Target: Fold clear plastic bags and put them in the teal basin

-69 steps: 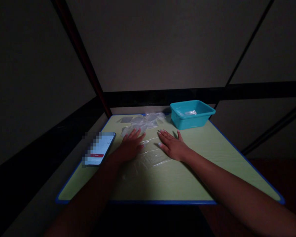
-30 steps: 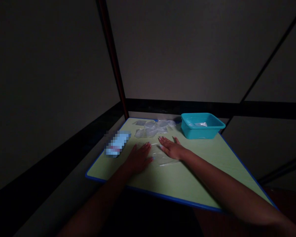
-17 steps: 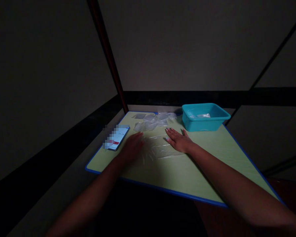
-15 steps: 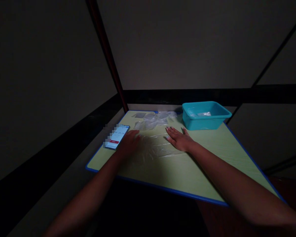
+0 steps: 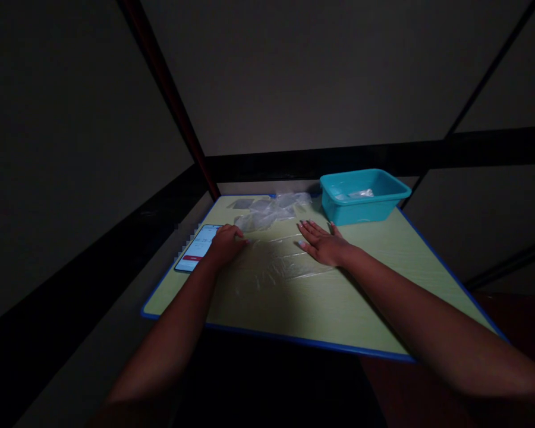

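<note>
A clear plastic bag lies spread on the pale green table, with creases catching the light. My right hand rests flat on the right part of the bag, fingers stretched out and thumb apart. On the bag's left side is my left hand, its fingers bent and the thumb a little away from them. I see nothing held in it. Farther back, several clear plastic bags lie in a loose, overlapping pile.
A turquoise plastic basket stands at the back right with some clear plastic inside. To the left of my left hand lies a phone with a lit screen. A blue edging runs around the table, and walls rise behind and at left.
My left hand has drawn its fingers in from a more stretched pose. My right hand stays flat on the bag. The whole view has shifted and tilted slightly.
</note>
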Demonstrator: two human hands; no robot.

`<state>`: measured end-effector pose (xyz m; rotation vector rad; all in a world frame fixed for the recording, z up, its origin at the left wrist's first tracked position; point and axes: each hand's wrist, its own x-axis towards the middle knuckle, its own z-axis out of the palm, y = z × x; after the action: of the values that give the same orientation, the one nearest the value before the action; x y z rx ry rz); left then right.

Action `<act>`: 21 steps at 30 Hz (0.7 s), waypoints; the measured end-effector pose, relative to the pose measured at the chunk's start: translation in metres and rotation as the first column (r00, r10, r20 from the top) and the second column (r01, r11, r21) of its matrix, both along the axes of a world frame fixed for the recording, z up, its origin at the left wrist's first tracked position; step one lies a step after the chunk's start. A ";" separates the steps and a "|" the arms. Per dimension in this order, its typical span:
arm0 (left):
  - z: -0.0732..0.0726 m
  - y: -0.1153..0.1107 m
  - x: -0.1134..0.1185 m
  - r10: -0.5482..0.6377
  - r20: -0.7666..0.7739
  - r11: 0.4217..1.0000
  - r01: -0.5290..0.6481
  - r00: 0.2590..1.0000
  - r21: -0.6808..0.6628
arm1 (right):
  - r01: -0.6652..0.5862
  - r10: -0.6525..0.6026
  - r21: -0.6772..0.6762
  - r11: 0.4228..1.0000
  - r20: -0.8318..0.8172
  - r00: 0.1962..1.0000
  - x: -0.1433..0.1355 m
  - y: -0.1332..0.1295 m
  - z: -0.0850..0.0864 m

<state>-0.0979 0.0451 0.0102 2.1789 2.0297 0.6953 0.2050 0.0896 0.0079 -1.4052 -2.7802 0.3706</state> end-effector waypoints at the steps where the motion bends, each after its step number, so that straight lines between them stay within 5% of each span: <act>1: 0.000 -0.001 0.000 -0.012 0.004 1.000 0.012 1.000 -0.005 | 0.000 0.000 0.000 1.000 0.002 1.000 0.000 0.000 0.000; 16: 0.011 -0.011 0.001 -0.028 0.128 0.998 0.035 0.991 -0.053 | 0.004 -0.003 -0.018 1.000 0.008 1.000 0.002 0.000 0.001; 21: 0.019 -0.017 0.005 0.026 0.112 0.999 -0.029 0.993 0.024 | 0.011 -0.010 -0.030 1.000 0.022 1.000 0.001 -0.001 0.005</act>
<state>-0.0933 0.0278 0.0289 2.0785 2.0094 0.8311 0.2056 0.0886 0.0130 -1.4375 -2.7947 0.4008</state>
